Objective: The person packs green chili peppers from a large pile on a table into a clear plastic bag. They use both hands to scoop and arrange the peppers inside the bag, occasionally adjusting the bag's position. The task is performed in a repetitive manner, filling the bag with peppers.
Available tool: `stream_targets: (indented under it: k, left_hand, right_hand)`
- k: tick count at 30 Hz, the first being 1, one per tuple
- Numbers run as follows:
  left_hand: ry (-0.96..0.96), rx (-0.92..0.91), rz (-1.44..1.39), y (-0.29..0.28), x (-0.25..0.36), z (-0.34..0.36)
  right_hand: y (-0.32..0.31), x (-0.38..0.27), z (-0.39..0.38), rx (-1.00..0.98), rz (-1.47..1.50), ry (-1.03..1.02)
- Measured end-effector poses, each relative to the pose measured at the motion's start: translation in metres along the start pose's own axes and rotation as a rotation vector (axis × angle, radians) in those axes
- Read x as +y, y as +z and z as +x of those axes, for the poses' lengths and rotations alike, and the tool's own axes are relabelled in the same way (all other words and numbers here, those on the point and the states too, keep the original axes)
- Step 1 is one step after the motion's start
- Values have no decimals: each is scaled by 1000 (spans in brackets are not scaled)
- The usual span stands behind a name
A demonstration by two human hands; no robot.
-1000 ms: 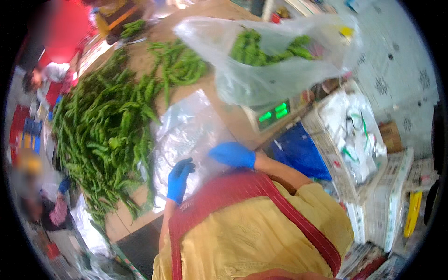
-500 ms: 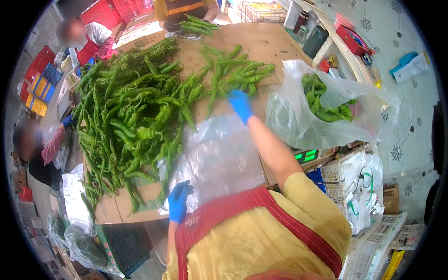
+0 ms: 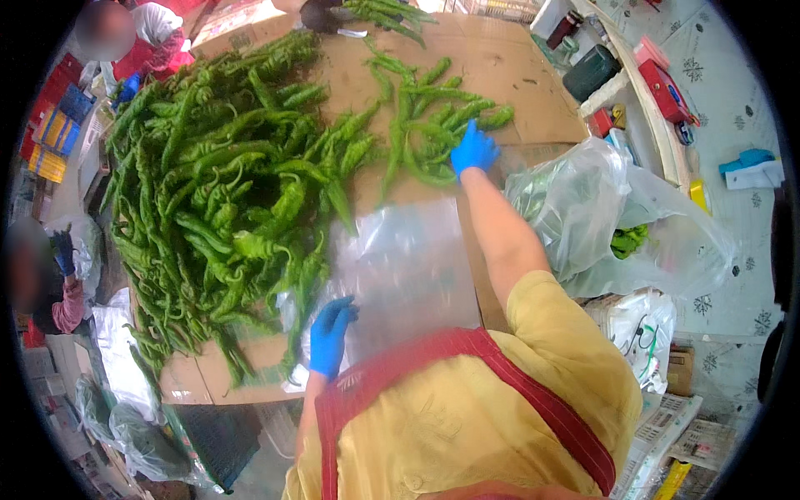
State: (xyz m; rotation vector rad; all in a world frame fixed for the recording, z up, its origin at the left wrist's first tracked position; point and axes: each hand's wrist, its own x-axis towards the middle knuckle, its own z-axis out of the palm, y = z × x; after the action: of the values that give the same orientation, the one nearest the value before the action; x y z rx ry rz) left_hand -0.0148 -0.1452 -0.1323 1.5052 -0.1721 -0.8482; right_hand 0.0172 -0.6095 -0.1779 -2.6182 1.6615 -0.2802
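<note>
My right hand (image 3: 474,152), in a blue glove, touches the right side of a small group of long green peppers (image 3: 425,133), its fingers apart. My left hand (image 3: 332,332), also gloved, hovers with loosely bent, open fingers over the lower left of flat clear plastic bags (image 3: 400,267) on the cardboard-covered table (image 3: 500,71). A large heap of green peppers (image 3: 225,192) covers the table's left side. Right of my right arm, a translucent bag (image 3: 567,208) holds more peppers, partly hidden by the plastic.
Co-workers stand at the upper left (image 3: 162,37) and left edge (image 3: 67,304). More peppers (image 3: 383,17) lie by a person at the far side. A shelf with jars and a red box (image 3: 667,92) runs along the right; white bags (image 3: 646,333) sit below it.
My right hand moved from the plastic bags forward to the small pepper group, then slightly right and farther. The translucent bag of peppers sits lower and more folded. The camera view has shifted.
</note>
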Motion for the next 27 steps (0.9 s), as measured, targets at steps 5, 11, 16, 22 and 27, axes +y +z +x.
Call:
stream_targets:
  k: [5, 11, 16, 22, 27]
  left_hand:
    - [-26, -97, 10, 11, 12, 15]
    - [-27, -102, 49, 0, 20, 13]
    - [-40, -56, -40, -15, 3, 3]
    - [436, 44, 305, -16, 9, 30]
    - [1037, 42, 885, 55, 113, 49]
  right_hand:
    - [-34, -44, -31, -83, 484, -111]
    - [20, -67, -75, -291, 531, -584]
    - [25, -68, -91, -498, 805, -388]
    - [-125, -47, -161, -942, 1524, -291]
    - [-187, -12, -211, -1261, 1591, -609]
